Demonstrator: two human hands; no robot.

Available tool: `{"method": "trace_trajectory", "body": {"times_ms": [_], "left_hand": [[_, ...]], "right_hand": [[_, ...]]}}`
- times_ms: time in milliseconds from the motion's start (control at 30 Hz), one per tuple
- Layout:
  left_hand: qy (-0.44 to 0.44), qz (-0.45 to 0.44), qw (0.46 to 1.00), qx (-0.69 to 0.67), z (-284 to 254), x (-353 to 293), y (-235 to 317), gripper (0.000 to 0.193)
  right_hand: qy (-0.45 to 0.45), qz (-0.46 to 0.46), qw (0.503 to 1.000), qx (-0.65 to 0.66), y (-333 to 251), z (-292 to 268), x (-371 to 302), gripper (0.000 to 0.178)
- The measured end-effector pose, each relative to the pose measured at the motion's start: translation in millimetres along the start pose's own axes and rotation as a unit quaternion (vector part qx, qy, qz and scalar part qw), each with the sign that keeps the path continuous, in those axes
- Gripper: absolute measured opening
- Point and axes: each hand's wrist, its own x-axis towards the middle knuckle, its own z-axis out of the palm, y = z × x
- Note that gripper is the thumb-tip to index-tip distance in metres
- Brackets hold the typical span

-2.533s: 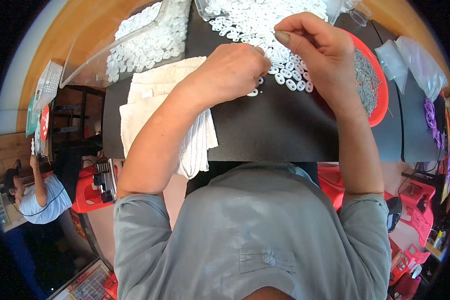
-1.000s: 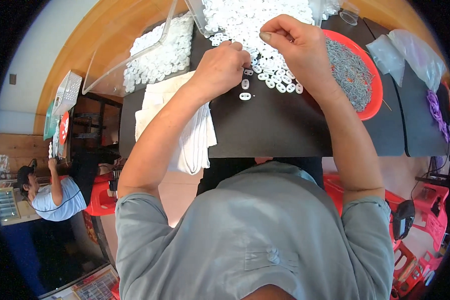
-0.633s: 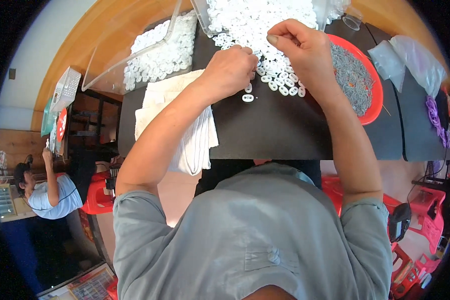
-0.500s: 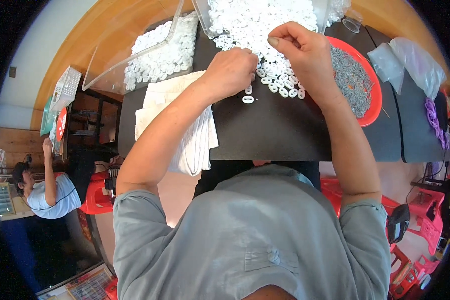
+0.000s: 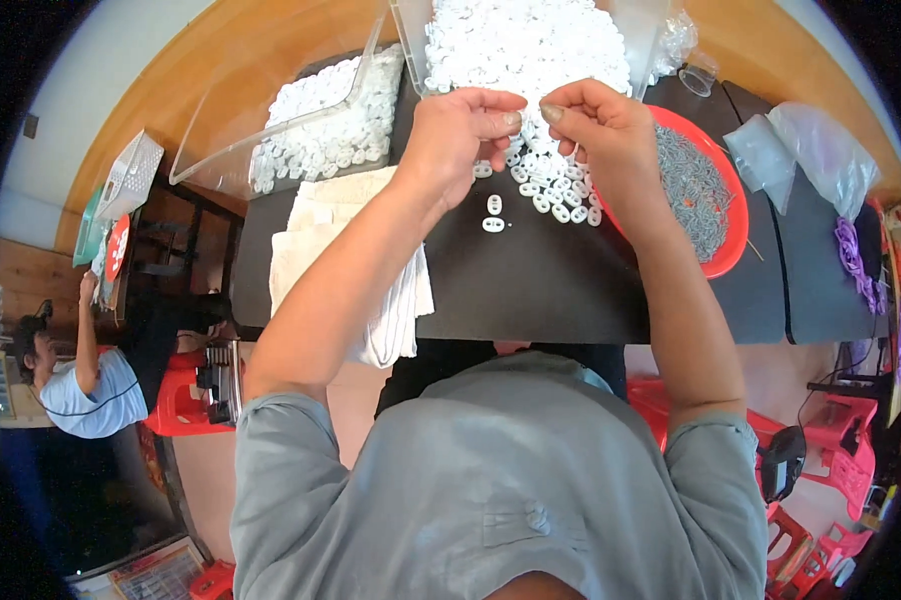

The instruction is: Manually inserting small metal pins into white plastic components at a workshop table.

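Note:
My left hand (image 5: 456, 140) is closed in a pinch, thumb against the fingers, above the loose white oval pieces (image 5: 561, 190) with two holes each. Facing it, a short gap apart, my right hand (image 5: 611, 130) pinches thumb to forefinger. Anything between either hand's fingertips is too small to make out. Two single ovals (image 5: 493, 224) lie on the dark table nearer to me. Right of my right hand sits a red bowl (image 5: 739, 225) full of small slim grey pieces (image 5: 693, 185).
A clear bin (image 5: 411, 50) spills white ovals behind my hands; another clear bin (image 5: 271, 130) stands at the left. A folded white cloth (image 5: 356, 260) hangs over the table edge. Plastic bags (image 5: 826, 145) lie at the right. A person (image 5: 96, 385) works at the far left.
My left hand has turned and lifted off the ovals, its fingertips now facing my right hand. The right hand has stayed pinched. The whole view has shifted slightly.

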Motion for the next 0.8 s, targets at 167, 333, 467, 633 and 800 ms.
{"method": "trace_trajectory", "body": {"times_ms": [167, 333, 467, 633, 800], "left_hand": [[0.021, -0.037, 0.995, -0.087, 3.0, -2.1, -8.0, 0.013], [0.024, -0.027, 0.994, -0.101, 1.2, -4.3, -6.7, 0.011], [0.032, -0.015, 0.994, -0.104, 0.9, -6.9, -8.4, 0.011], [0.040, -0.005, 0.995, -0.089, 3.0, -9.2, -8.0, 0.010], [0.041, 0.015, 0.995, -0.086, 5.7, -11.3, -8.9, 0.009]], "right_hand": [[-0.010, 0.032, 0.999, 0.024, -1.8, 1.9, 0.3, 0.015], [-0.010, 0.034, 0.999, -0.005, 0.9, 5.5, -0.1, 0.014], [-0.010, 0.031, 0.999, -0.016, 2.6, 9.0, -1.4, 0.013], [-0.001, 0.020, 0.999, -0.049, 7.6, 11.8, -1.7, 0.013], [0.007, -0.009, 0.998, -0.069, 7.3, 14.5, -2.8, 0.011]]}}
